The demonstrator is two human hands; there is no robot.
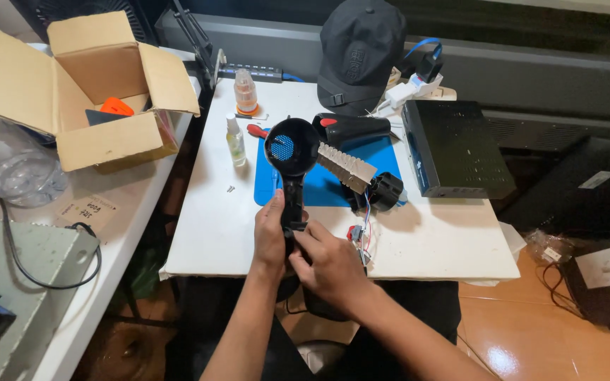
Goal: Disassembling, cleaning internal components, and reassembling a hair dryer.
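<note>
A square white table (213, 233) carries the work. On the neighbouring white bench to the left stands an open brown cardboard box (97, 141), flaps spread, with an orange plastic piece (116, 106) and a dark flat item inside. At the table's right edge sits a flat black metal case with a perforated top (457, 144); behind the mat lies a black fabric cap (358, 53). A blue rubbery mat (319, 187) covers the centre. Above its front edge is the black plastic hair-dryer shell with a round blue-lit grille (291, 148), held upright by its handle. The left hand (270, 236) is wrapped around the handle; the right hand (326, 264) pinches the handle's lower end with bent fingers. A ribbed silvery heating block (346, 166) with thin coloured wires lies just right of the shell. A small clear spray bottle (235, 141) and a clear bottle with an orange base (246, 92) stand at the mat's left.
</note>
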